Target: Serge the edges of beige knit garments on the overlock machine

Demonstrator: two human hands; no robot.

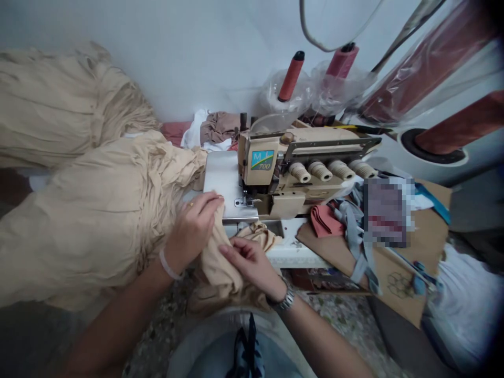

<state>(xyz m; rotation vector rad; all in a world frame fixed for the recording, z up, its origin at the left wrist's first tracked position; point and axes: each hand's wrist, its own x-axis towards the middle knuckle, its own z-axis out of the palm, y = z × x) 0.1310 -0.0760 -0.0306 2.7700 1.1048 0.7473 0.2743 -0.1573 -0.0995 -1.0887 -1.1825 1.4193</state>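
Observation:
A length of beige fabric (220, 262) hangs over the front edge of the sewing machine's plate and down toward my lap. My left hand (197, 218) grips its upper end at the plate's left corner, fingers pressed together. Lower down, my right hand (252, 260) pinches the same fabric between thumb and fingers. The sewing machine (258, 163), cream-coloured and marked 700, stands just beyond both hands. Its presser foot (246, 199) is to the right of my left fingertips, apart from them. A crumpled beige piece (262, 233) lies below the plate, behind my right hand.
Large heaps of beige fabric (79, 205) fill the left side. Red thread cones (291, 76) stand behind the machine. On the right, a brown cardboard sheet (409, 291) carries grey fabric strips (356, 249) and a folded coral cloth (326, 220). A wall rises behind.

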